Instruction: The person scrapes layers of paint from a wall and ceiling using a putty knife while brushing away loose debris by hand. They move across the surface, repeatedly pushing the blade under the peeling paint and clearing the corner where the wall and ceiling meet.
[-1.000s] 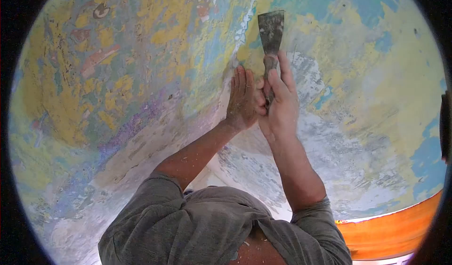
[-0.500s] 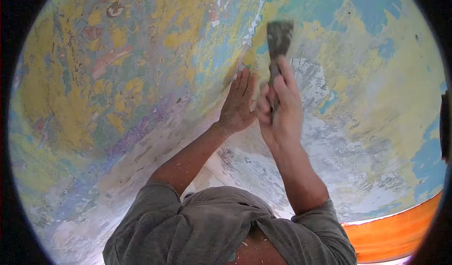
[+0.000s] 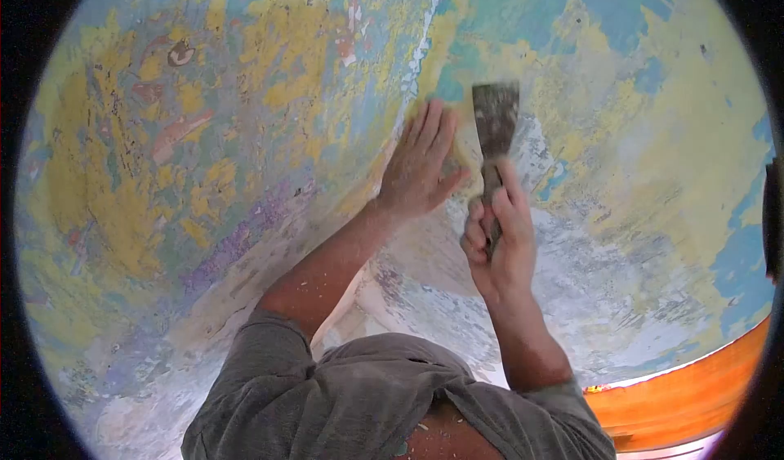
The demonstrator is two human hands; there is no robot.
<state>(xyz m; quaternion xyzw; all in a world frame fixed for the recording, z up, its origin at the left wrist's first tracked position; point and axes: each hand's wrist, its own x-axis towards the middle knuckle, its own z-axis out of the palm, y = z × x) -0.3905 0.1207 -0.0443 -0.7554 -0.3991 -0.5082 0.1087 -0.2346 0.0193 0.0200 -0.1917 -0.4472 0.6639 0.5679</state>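
Observation:
My right hand (image 3: 502,231) is closed round the handle of a paint scraper (image 3: 496,121), whose broad, worn metal blade points up and away from me. Behind the blade is a wall (image 3: 588,158) of flaking yellow, blue and green paint, with whitish scraped patches low down. To the left, my left hand (image 3: 420,162) lies with fingers stretched against the wall, beside the pale line where two painted faces meet. That hand holds nothing, and its thumb sticks out toward the scraper. Paint flecks dot my forearm.
A bright orange sheet or panel (image 3: 678,395) shows at the lower right, below the wall's edge. A dark object (image 3: 772,219) juts in at the far right. The left wall face (image 3: 220,125) carries mottled yellow, purple and pink paint.
The right hand and scraper have come down toward me and slightly right. My left hand has shifted a little right and its thumb is spread more. The view has shifted slightly.

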